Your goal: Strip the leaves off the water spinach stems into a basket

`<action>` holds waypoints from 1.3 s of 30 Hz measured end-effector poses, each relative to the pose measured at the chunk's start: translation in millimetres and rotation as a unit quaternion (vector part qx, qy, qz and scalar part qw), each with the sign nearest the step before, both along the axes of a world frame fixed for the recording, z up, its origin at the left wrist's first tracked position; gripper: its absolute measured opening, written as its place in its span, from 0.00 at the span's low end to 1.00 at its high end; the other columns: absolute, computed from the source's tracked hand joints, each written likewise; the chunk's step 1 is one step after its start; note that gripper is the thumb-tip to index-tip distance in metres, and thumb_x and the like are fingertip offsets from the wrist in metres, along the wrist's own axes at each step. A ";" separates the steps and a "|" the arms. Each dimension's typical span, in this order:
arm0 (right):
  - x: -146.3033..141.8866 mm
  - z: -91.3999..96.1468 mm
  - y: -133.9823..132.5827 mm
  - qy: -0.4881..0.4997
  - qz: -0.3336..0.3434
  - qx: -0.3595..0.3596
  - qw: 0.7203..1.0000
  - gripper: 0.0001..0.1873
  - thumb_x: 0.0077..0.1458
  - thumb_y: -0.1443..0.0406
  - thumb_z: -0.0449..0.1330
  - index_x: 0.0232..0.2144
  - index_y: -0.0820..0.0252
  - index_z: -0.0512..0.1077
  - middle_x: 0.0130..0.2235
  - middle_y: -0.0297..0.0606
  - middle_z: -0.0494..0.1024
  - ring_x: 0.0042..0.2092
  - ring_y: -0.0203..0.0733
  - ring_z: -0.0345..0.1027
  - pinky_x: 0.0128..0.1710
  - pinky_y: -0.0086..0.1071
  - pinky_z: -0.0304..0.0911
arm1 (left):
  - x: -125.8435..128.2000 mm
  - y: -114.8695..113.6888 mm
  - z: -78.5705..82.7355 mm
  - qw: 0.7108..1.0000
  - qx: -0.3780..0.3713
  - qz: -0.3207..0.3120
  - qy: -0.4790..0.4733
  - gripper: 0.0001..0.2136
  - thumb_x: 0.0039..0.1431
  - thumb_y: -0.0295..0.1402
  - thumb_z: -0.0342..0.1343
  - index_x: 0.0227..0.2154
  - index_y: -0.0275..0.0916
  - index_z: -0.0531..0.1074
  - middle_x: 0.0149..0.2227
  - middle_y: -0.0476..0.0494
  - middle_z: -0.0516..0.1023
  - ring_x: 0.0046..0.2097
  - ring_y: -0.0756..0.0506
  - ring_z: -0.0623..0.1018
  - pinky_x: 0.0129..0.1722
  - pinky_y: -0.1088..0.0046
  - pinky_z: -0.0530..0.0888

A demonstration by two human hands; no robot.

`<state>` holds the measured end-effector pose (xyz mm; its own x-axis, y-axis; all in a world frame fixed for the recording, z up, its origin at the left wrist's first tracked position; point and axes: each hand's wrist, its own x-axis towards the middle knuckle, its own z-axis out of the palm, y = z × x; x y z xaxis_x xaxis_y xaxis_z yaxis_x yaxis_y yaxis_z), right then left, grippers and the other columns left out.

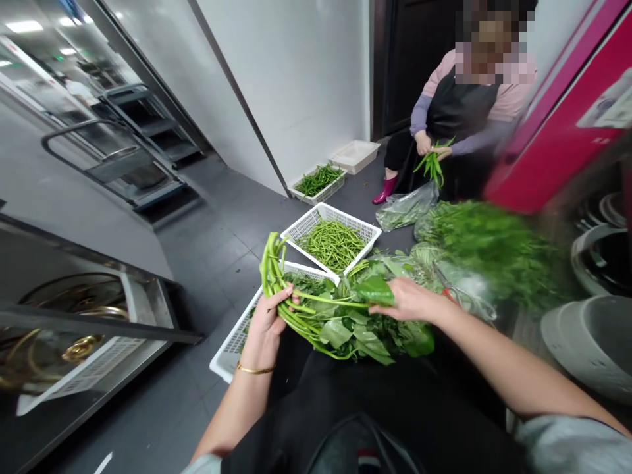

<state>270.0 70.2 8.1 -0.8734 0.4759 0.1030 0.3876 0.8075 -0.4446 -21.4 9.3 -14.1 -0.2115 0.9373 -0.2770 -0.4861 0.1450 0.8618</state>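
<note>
My left hand [270,315] is closed around a bundle of long green stems, leafy greens [345,332] whose broad leaves spread to the right over my dark apron. My right hand [412,299] pinches a leaf [374,289] at the end of one stem, which stretches across to the left hand. Beneath the bundle stands a white basket [232,349] with green leaves in it, partly hidden by my arm and the greens. Just beyond it, a second white basket [368,247] holds cut green stem pieces [333,243].
A co-worker [464,108] sits at the back right, holding green peppers [434,164]. Near the wall are a basket of green peppers [318,180] and a pale tray [355,157]. Right of me lie leafy herbs [498,250], scissors [448,289] and a bucket [587,342]. A metal shelf [162,316] stands left.
</note>
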 end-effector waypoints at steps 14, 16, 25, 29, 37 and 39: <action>50.3 -6.9 -1.1 0.259 -0.329 0.044 0.907 0.17 0.60 0.56 0.51 0.24 0.60 0.67 0.26 0.35 0.70 0.27 0.35 0.63 0.27 0.28 0.57 | 27.6 20.2 -14.1 0.991 -0.052 0.103 -0.063 0.07 0.39 0.27 0.64 0.23 0.32 0.71 0.18 0.47 0.74 0.19 0.52 0.71 0.19 0.79 0.68; 27.4 0.1 -0.9 0.145 -0.263 0.144 0.943 0.15 0.61 0.57 0.51 0.31 0.62 0.70 0.28 0.38 0.73 0.27 0.36 0.64 0.25 0.27 0.56 | 30.2 20.6 -13.6 0.993 -0.058 0.081 -0.065 0.08 0.39 0.28 0.64 0.22 0.32 0.71 0.18 0.47 0.74 0.18 0.52 0.71 0.19 0.78 0.68; -21.5 -4.6 4.8 0.132 -0.061 -0.013 0.989 0.16 0.60 0.60 0.51 0.26 0.61 0.73 0.26 0.37 0.73 0.28 0.36 0.66 0.28 0.29 0.59 | 47.4 9.1 -12.5 0.997 -0.028 0.055 -0.047 0.10 0.38 0.30 0.65 0.23 0.32 0.70 0.18 0.48 0.72 0.19 0.52 0.71 0.21 0.77 0.68; 25.5 -9.9 13.6 0.382 -0.352 -0.074 0.851 0.18 0.59 0.55 0.49 0.25 0.58 0.70 0.26 0.35 0.73 0.22 0.34 0.61 0.21 0.28 0.57 | 60.0 20.5 -16.5 0.993 -0.004 0.106 -0.046 0.08 0.39 0.29 0.62 0.23 0.33 0.70 0.18 0.49 0.72 0.19 0.51 0.71 0.20 0.77 0.67; 12.8 24.6 3.6 0.018 -0.179 0.100 0.979 0.14 0.59 0.58 0.52 0.36 0.62 0.72 0.34 0.43 0.77 0.32 0.40 0.69 0.28 0.29 0.60 | 68.7 24.1 -8.9 0.994 0.040 0.098 0.033 0.08 0.40 0.29 0.64 0.25 0.35 0.71 0.22 0.48 0.74 0.23 0.50 0.74 0.21 0.77 0.67; -16.2 20.8 4.2 -0.092 -0.102 0.127 0.982 0.13 0.60 0.61 0.52 0.38 0.64 0.72 0.35 0.46 0.77 0.30 0.40 0.69 0.26 0.29 0.58 | 71.8 19.2 -7.5 0.995 0.040 0.083 0.043 0.08 0.40 0.29 0.64 0.25 0.34 0.71 0.21 0.48 0.74 0.23 0.50 0.73 0.21 0.76 0.67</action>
<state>253.8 74.5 28.9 -0.7777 0.6220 0.0913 0.6073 0.7809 -0.1462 50.4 28.5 -21.5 -0.3852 0.9058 -0.1763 -0.4216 -0.0028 0.9068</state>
